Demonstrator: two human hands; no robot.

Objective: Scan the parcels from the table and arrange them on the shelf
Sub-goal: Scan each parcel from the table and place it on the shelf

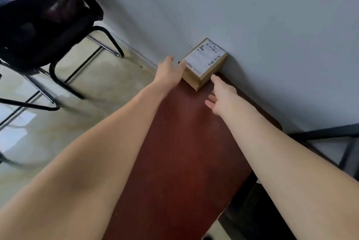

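- Against a pale grey-blue wall (252, 16) runs a narrow reddish-brown bench (184, 152), its long side touching the wall; a glossy beige floor (87, 94) lies to its left.
- One cardboard parcel (204, 63) sits at the far end of the bench, its back edge against the wall.
- One white shipping label (204, 54) with barcodes covers the parcel's top, facing up.
- The parcel's long axis seems to run along the wall, one corner pointing back toward the person, though the wide lens skews this.
- Two bare arms reach forward over the bench.
- The left hand (171, 70) has straight fingers, its tips touching the parcel's left edge.
- The right hand (221, 94) is spread with relaxed fingers, one fingertip just beside the parcel's near right side; contact is hard to judge.
- Neither grip closes on anything.
- One black mesh chair (44, 16) on a metal frame stands on the floor at upper left.
- One dark frame (330, 133) shows at right, by the wall.
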